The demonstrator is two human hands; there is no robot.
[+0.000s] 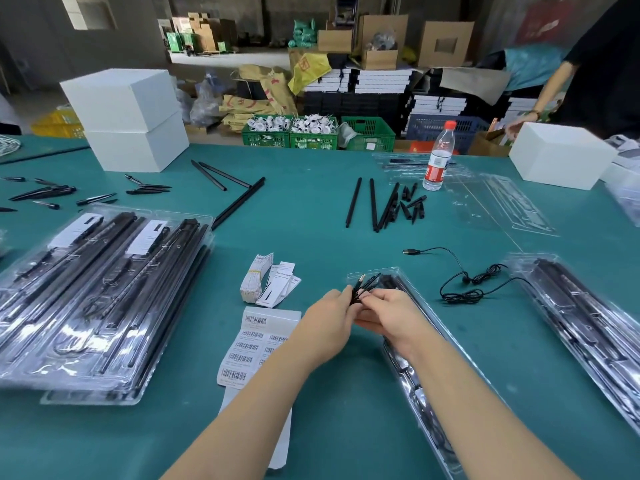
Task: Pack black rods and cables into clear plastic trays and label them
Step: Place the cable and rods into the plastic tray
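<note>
Both hands meet at lower centre. Left hand [329,315] and right hand [388,315] both pinch a small bundled black cable [362,287], fingers curled round it; gold plug tip points up-left. Bundle sits just above the near end of a clear plastic tray [407,358], long axis running from centre down toward lower right, black rods inside, partly hidden by the right forearm. Barcode label sheet [254,341] lies flat just left of the left wrist; small stack of paper cards [268,282] above it. Stack of packed trays [100,299] at left, white labels on top, long axis slanting up-right. Another filled tray [585,317] at right edge, slanting down-right. Loose black cable [464,282] between the two right trays, USB end pointing left. Bare green table [304,223] mid-frame. Farther: loose black rods [372,204] pointing away, water bottle [440,157], white boxes [128,119] upper left.
</note>
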